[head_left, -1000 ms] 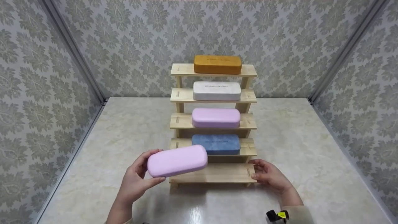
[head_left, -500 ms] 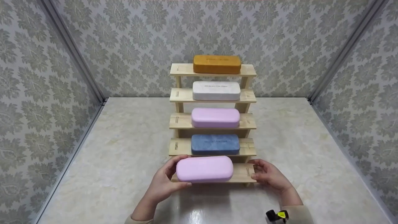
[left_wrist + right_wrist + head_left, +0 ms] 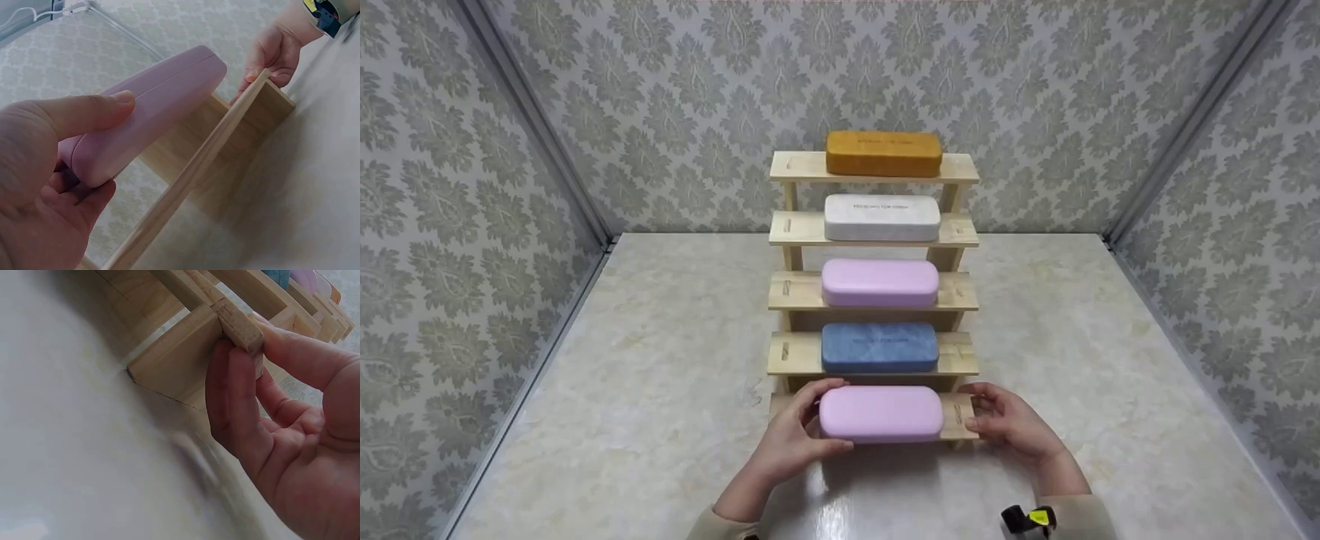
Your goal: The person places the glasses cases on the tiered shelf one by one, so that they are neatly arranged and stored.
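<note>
My left hand [image 3: 793, 442] grips the left end of a pink glasses case [image 3: 881, 414], thumb along the front and fingers behind. In the left wrist view the case [image 3: 152, 107] shows its lid seam and lies close over the lowest board [image 3: 191, 169]. A stepped wooden display rack [image 3: 796, 352] stands under and behind it. My right hand [image 3: 1020, 424] pinches the right end of that lowest board; the right wrist view shows thumb and fingers around the board's end [image 3: 242, 326].
On the higher steps sit a blue case [image 3: 880, 347], another pink case [image 3: 880, 283], a white case [image 3: 882, 217] and an orange-brown case [image 3: 883, 154], one per step. The pale table [image 3: 660, 337] is bounded by patterned walls [image 3: 697, 112].
My left hand has brought the pink glasses case rightward and slightly down from the rack's left side, levelling it over the lowest step. My right hand has stayed on the board's end.
</note>
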Tool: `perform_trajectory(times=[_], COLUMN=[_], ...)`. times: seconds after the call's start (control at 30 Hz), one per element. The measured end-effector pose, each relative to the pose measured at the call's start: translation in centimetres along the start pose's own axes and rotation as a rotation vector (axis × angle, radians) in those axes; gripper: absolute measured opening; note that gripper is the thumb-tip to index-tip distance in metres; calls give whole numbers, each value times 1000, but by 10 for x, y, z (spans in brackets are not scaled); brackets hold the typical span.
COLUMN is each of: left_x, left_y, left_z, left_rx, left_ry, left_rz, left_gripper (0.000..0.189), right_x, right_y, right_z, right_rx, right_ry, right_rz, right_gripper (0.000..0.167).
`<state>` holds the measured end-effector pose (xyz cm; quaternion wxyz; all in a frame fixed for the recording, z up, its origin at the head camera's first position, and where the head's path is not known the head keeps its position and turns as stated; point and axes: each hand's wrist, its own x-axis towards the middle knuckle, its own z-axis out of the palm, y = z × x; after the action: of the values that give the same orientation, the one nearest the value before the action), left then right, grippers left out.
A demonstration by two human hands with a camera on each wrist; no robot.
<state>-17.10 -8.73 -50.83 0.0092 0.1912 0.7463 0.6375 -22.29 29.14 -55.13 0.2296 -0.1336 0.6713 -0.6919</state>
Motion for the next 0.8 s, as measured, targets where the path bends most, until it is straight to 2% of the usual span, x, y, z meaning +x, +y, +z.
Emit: perform_trajectory(times=[0.2, 0.47, 0.63, 0.8], left_x=[3, 10, 13, 14], left_y=[-4, -7, -10, -11], left_z=[5, 4, 2, -1], left_rx=[20, 131, 169, 261], left_ry=[-7, -3, -19, -42], left_rz=[-11, -21, -34, -33], left_gripper=[77, 78, 79, 81], right_x=[1, 0, 0, 0], right_y=[0, -1, -1, -1], right_z=[0, 0, 1, 1], right_rx=[-4, -2, 3, -3], right_ry=[4, 14, 13, 13], right_rz=[8, 21, 25, 23], right_gripper=[59, 62, 62, 62])
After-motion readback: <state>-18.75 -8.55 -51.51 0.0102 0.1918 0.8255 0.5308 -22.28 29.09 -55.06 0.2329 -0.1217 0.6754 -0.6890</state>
